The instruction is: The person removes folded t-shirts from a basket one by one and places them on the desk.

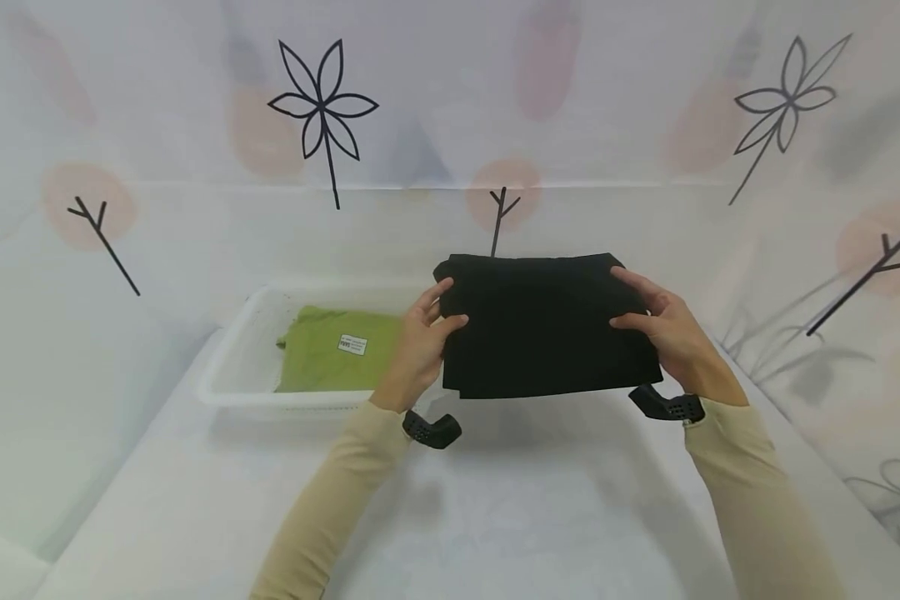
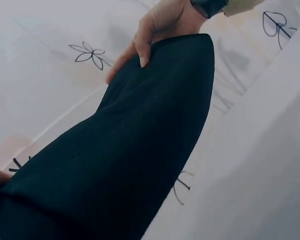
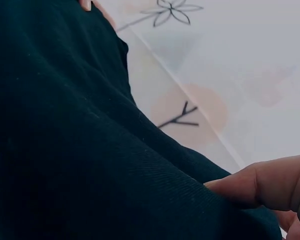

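One folded black cloth (image 1: 540, 333) is held above a white table (image 1: 532, 517), just right of the middle of the head view. The left hand (image 1: 420, 343) pinches its left edge and the right hand (image 1: 671, 333) its right edge, with the broad face toward the camera; the hands are well apart. At centre left of the frame, a white basket (image 1: 270, 398) contains a green cloth (image 1: 318, 362) bearing a white label (image 1: 352, 344). Flower outlines (image 1: 321, 106) mark the pale backdrop (image 1: 435, 58) in the upper frame.
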